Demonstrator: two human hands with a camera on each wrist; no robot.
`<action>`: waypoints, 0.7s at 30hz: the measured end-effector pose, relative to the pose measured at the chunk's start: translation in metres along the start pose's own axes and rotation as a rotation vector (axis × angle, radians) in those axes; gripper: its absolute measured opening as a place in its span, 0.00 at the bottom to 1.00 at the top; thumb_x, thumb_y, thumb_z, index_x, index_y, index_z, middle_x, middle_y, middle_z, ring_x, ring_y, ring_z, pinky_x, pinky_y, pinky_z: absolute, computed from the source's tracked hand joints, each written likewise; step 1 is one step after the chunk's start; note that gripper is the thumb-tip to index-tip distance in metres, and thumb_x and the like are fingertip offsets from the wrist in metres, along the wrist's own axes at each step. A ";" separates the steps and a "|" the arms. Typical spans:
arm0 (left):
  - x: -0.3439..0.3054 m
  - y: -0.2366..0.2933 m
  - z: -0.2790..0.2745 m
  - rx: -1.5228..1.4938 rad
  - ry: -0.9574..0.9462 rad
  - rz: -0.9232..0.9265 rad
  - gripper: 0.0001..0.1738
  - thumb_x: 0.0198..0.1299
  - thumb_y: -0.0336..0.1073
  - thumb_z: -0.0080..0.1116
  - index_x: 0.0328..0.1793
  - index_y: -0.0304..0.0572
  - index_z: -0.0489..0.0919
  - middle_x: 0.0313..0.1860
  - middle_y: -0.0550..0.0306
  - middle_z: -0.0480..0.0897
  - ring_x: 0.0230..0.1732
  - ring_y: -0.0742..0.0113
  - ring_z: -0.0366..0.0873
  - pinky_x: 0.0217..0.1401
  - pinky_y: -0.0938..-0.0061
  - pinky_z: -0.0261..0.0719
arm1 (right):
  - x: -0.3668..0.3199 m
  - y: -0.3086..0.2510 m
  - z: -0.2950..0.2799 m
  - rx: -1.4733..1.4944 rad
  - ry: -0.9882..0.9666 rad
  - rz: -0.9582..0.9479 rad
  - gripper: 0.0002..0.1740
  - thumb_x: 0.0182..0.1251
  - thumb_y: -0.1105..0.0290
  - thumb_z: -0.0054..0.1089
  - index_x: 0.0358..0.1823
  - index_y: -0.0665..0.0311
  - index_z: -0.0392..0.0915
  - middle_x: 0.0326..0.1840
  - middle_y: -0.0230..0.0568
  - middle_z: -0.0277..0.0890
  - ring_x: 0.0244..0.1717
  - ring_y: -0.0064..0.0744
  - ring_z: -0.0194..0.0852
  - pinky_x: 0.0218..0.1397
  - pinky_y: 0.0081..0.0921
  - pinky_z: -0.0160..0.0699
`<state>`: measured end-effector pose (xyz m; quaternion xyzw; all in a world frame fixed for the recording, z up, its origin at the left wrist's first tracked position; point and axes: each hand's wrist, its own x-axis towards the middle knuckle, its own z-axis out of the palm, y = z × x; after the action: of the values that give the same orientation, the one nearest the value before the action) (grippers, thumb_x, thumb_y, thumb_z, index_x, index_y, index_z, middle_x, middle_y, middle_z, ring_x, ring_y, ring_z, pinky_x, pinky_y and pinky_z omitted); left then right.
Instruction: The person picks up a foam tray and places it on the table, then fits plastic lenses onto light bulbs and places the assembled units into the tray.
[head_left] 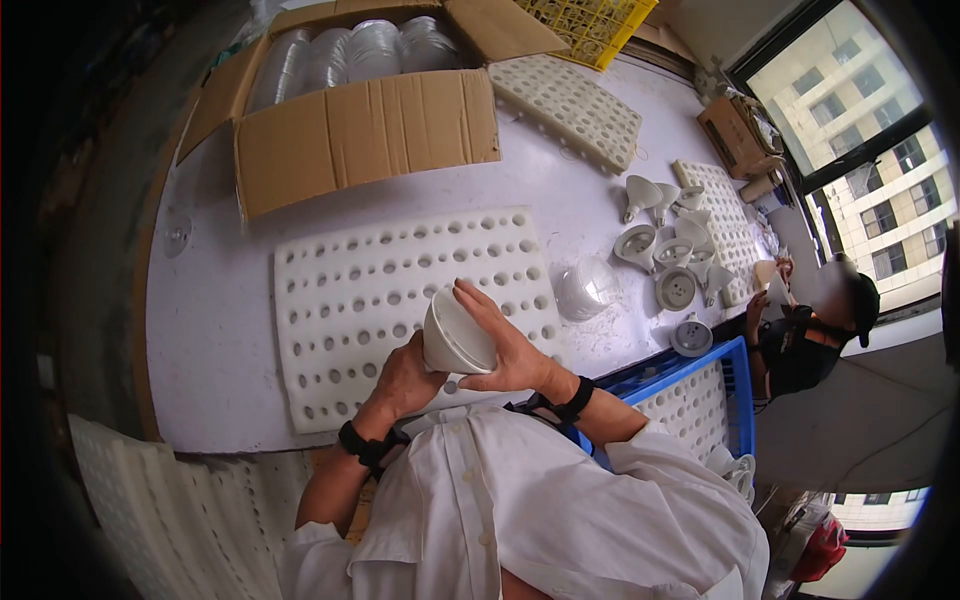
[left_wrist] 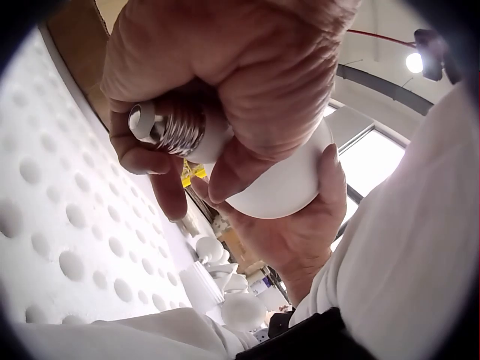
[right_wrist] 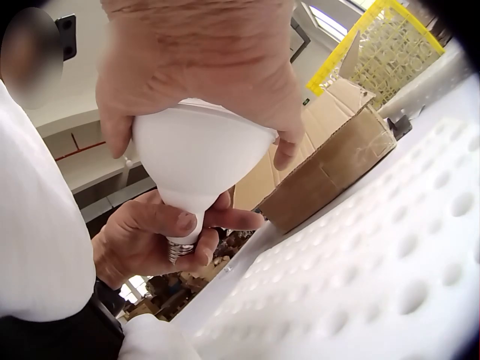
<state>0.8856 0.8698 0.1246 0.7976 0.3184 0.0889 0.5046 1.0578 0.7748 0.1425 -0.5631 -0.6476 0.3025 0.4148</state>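
Observation:
A white cone-shaped lamp housing (head_left: 459, 335) with a metal screw base (left_wrist: 180, 132) is held between both hands above a white foam board with rows of holes (head_left: 330, 262). My left hand (head_left: 405, 378) grips its narrow neck, the thumb and fingers curled round it just by the screw threads, as the right wrist view shows. My right hand (head_left: 512, 350) spans the wide rim of the housing (right_wrist: 199, 150), thumb on one side and fingers on the other. In the head view the wide end faces up and the screw base is hidden by the left hand.
An open cardboard box (head_left: 370, 135) of clear covers stands at the back left. Several white lamp housings (head_left: 675, 288) and a stack of clear covers (head_left: 586, 288) lie to the right. A blue crate (head_left: 741, 400) is at the right edge; a person (head_left: 815, 340) sits beyond.

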 end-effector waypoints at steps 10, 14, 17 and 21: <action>-0.002 0.006 -0.005 0.007 0.009 0.020 0.23 0.48 0.36 0.63 0.48 0.32 0.71 0.39 0.37 0.81 0.44 0.40 0.79 0.46 0.58 0.77 | -0.002 -0.001 0.001 -0.015 -0.032 -0.073 0.61 0.38 0.66 0.73 0.75 0.59 0.42 0.75 0.61 0.35 0.74 0.60 0.36 0.73 0.47 0.44; -0.002 0.005 -0.021 -0.157 -0.197 0.081 0.37 0.46 0.37 0.65 0.62 0.31 0.63 0.53 0.37 0.75 0.56 0.46 0.73 0.57 0.62 0.71 | -0.007 0.005 0.004 -0.009 -0.038 -0.056 0.60 0.39 0.67 0.72 0.75 0.60 0.41 0.74 0.63 0.35 0.74 0.61 0.36 0.73 0.47 0.44; 0.000 0.017 -0.025 -0.370 -0.279 0.057 0.47 0.47 0.41 0.65 0.71 0.33 0.53 0.63 0.40 0.66 0.66 0.52 0.63 0.66 0.63 0.64 | -0.009 0.008 0.008 -0.035 -0.047 -0.080 0.61 0.39 0.68 0.72 0.75 0.59 0.40 0.74 0.65 0.35 0.74 0.64 0.36 0.72 0.49 0.45; 0.000 0.033 -0.017 -0.341 -0.163 0.063 0.48 0.49 0.46 0.59 0.72 0.34 0.48 0.65 0.40 0.62 0.66 0.52 0.62 0.69 0.63 0.60 | -0.006 0.008 0.010 -0.141 0.022 -0.164 0.61 0.36 0.69 0.72 0.74 0.57 0.43 0.74 0.65 0.35 0.72 0.67 0.38 0.70 0.53 0.46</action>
<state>0.8918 0.8731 0.1606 0.7147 0.2316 0.0927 0.6535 1.0532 0.7713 0.1302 -0.5394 -0.7064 0.2151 0.4047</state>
